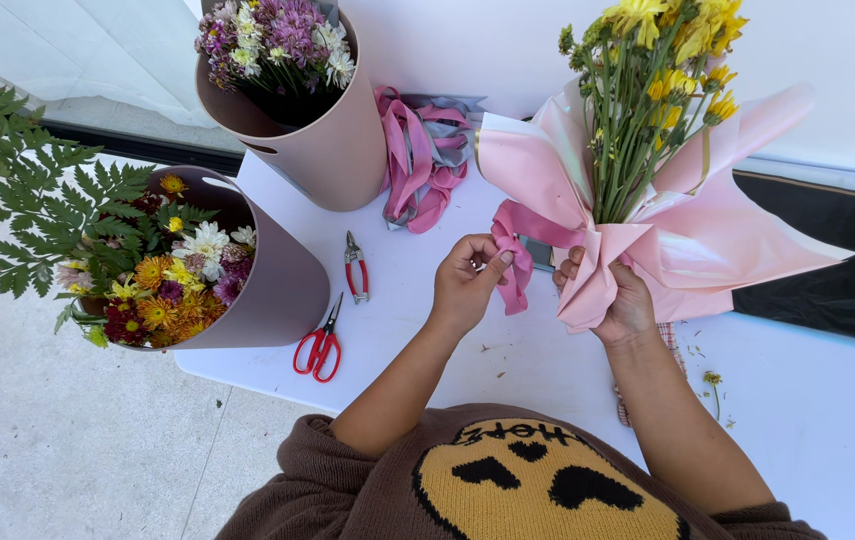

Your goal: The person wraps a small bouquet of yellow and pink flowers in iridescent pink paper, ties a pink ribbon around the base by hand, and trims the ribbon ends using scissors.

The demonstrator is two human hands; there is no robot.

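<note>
**Pink ribbon meets a bouquet of yellow flowers on a white worktable**

Seen from above, a person in a brown sweater gathers a bouquet of yellow chrysanthemums with long green stems, wrapped in sheets of pale pink paper. The right hand is closed tight around the bunched neck of the wrapping, holding the bouquet upright above the white table. The left hand pinches a length of glossy pink satin ribbon between thumb and fingers, just beside the neck of the wrap. A loose heap of pink and grey ribbon lies behind, touching a tall dusty-pink cylindrical bucket of purple and white flowers. A second dusty-pink bucket, holding mixed orange, yellow and white blooms and green fern fronds, stands at the table's left edge. Near it lie red-handled scissors and small red-handled pruning shears.
</note>
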